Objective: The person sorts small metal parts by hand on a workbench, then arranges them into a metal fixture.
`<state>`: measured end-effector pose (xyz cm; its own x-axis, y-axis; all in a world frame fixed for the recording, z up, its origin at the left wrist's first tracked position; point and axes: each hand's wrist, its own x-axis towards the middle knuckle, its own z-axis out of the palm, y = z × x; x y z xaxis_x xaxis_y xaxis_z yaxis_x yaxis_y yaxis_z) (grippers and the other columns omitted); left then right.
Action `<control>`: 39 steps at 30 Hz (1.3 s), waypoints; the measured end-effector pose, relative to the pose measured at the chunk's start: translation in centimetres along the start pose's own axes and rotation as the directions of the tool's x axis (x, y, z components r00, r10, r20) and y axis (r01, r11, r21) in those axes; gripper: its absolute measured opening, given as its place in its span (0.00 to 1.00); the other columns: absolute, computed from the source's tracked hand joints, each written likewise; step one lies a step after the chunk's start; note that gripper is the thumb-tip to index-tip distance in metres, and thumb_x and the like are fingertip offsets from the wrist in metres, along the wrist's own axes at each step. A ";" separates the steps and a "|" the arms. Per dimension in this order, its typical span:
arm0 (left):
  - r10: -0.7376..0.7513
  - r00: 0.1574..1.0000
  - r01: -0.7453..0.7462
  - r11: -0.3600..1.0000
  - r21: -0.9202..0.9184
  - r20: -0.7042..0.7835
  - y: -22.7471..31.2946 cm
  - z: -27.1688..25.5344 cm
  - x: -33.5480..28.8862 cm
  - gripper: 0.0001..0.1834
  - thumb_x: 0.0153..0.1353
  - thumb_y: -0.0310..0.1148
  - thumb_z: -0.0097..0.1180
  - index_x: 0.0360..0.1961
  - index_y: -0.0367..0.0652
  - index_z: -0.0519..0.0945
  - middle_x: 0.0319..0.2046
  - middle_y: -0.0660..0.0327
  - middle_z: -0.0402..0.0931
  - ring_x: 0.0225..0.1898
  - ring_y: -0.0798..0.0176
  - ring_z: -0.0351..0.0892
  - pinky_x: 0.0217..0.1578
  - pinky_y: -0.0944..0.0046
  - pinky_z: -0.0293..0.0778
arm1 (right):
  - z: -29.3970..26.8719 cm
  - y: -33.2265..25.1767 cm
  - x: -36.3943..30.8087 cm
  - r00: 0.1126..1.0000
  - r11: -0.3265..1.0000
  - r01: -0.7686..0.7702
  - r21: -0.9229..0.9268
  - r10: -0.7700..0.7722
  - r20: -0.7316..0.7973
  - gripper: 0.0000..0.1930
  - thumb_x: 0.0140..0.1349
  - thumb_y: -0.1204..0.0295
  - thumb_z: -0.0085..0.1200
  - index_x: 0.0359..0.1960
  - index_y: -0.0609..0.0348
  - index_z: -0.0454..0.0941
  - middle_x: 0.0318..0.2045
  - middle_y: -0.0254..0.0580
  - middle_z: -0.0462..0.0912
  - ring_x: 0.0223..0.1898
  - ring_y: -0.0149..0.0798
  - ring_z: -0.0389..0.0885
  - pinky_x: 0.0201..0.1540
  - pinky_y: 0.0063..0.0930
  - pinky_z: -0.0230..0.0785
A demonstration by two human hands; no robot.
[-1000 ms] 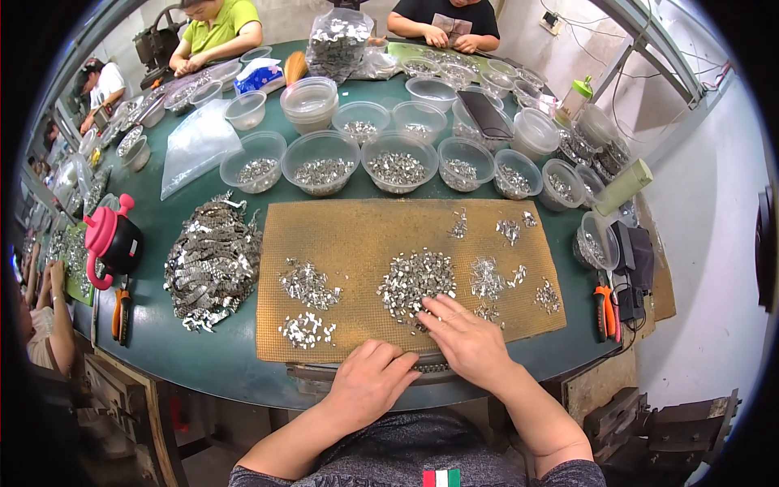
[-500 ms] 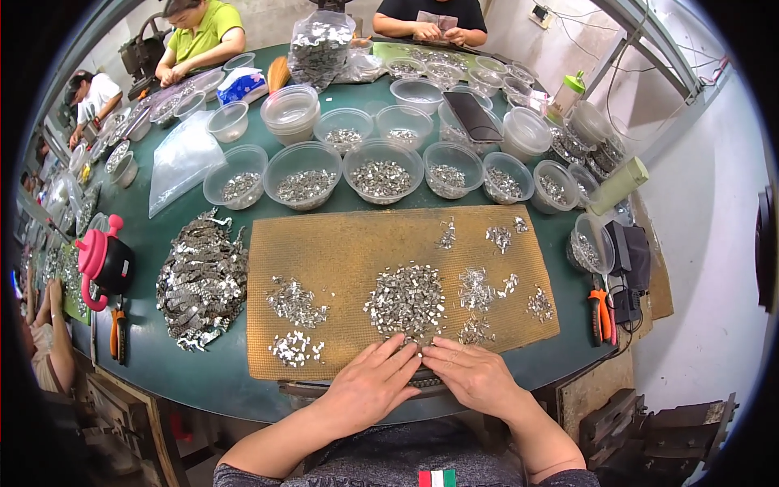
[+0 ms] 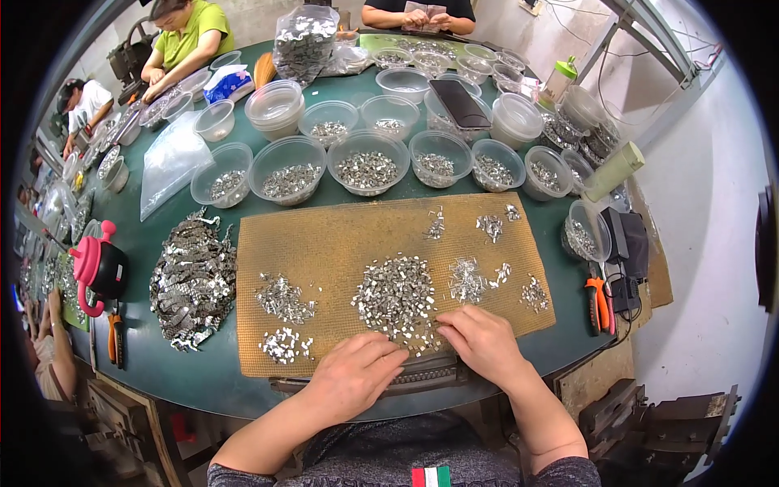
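Note:
A pile of small silvery metal pieces (image 3: pixel 395 294) lies in the middle of a tan textured mat (image 3: pixel 341 235). My left hand (image 3: pixel 357 367) rests at the pile's near left edge, fingers stretched toward the right, with nothing visible in them. On the pile's near right side, my right hand (image 3: pixel 480 341) has its fingers bent and drawn together; whatever they hold is hidden. Loose pieces are scattered between the two hands. Just below them, a dark toothed metal strip (image 3: pixel 426 376) runs along the mat's near edge.
Smaller heaps of metal bits (image 3: pixel 284 299) dot the mat. Clear plastic bowls (image 3: pixel 367 162) of pieces line its far side. To the left are a heap of metal strips (image 3: pixel 193 280), a pink-lidded black mug (image 3: pixel 101 268) and pliers (image 3: pixel 116 337). Orange-handled pliers (image 3: pixel 599 302) lie right. Other people sit beyond.
My hands have moved apart from where they nearly met at the near edge. My right hand shifted up and right, uncovering more of the toothed strip. The whole view shifted slightly.

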<state>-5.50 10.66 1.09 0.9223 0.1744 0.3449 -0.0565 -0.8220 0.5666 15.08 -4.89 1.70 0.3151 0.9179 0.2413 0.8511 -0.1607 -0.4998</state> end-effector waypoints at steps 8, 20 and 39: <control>0.048 0.996 -0.054 0.995 0.089 0.071 0.1 2.1 3.5 0.12 0.58 0.29 0.66 0.44 0.42 0.86 0.37 0.61 0.79 0.43 0.55 0.79 0.45 0.57 0.79 | 1.0 0.9 0.9 0.996 0.996 -0.044 -0.080 0.050 0.068 0.08 0.61 0.68 0.67 0.36 0.55 0.82 0.32 0.40 0.82 0.34 0.48 0.85 0.36 0.41 0.78; 0.044 0.995 -0.059 0.984 0.167 0.091 0.3 4.7 4.3 0.04 0.59 0.29 0.62 0.35 0.43 0.81 0.34 0.60 0.73 0.41 0.54 0.75 0.44 0.56 0.76 | -1.3 0.8 -1.9 0.992 0.994 0.093 0.060 -0.098 0.077 0.05 0.63 0.72 0.63 0.37 0.56 0.80 0.36 0.38 0.83 0.38 0.45 0.84 0.39 0.40 0.78; -0.121 0.990 0.118 0.992 -0.046 -0.066 1.8 2.6 1.2 0.08 0.61 0.24 0.67 0.38 0.40 0.79 0.34 0.56 0.80 0.38 0.50 0.80 0.38 0.54 0.77 | 0.0 1.1 -2.9 0.994 0.991 0.112 -0.078 -0.111 0.011 0.08 0.59 0.75 0.66 0.40 0.55 0.85 0.37 0.33 0.83 0.39 0.41 0.84 0.39 0.34 0.77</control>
<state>-3.46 7.99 0.53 0.8950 0.3081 0.3226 0.0352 -0.7697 0.6375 15.06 -7.73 0.44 0.2138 0.9341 0.2860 0.9110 -0.0849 -0.4035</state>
